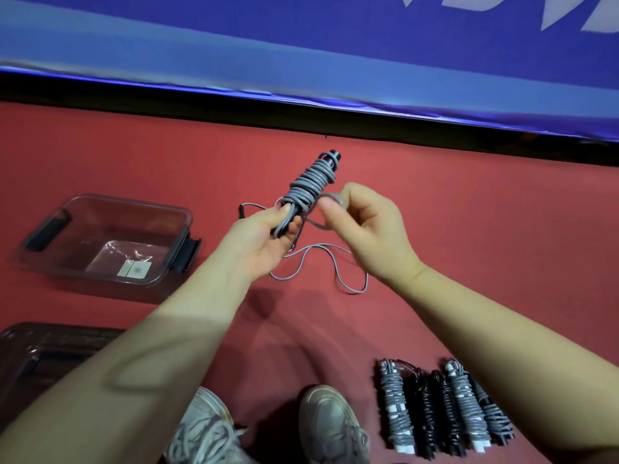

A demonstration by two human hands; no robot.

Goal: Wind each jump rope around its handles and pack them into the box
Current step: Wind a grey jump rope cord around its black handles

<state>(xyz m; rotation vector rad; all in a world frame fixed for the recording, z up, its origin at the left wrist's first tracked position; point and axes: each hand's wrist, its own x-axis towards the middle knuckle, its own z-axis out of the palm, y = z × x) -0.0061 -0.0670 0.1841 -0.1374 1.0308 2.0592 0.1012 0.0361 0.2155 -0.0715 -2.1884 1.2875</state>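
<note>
My left hand (268, 241) grips the lower end of a jump rope's black handles (310, 185), which point up and away with grey cord coiled round them. My right hand (365, 229) pinches the loose grey cord just right of the bundle. The slack cord (335, 266) loops on the red floor under both hands. A clear plastic box (100, 241) sits open at the left, with only a small label on its bottom. Several wound jump ropes (445, 408), grey and black, lie side by side at the lower right.
The dark lid (50, 353) of the box lies at the lower left. My two shoes (268, 426) are at the bottom centre. A blue banner (301, 45) with a black base runs across the far side of the red floor.
</note>
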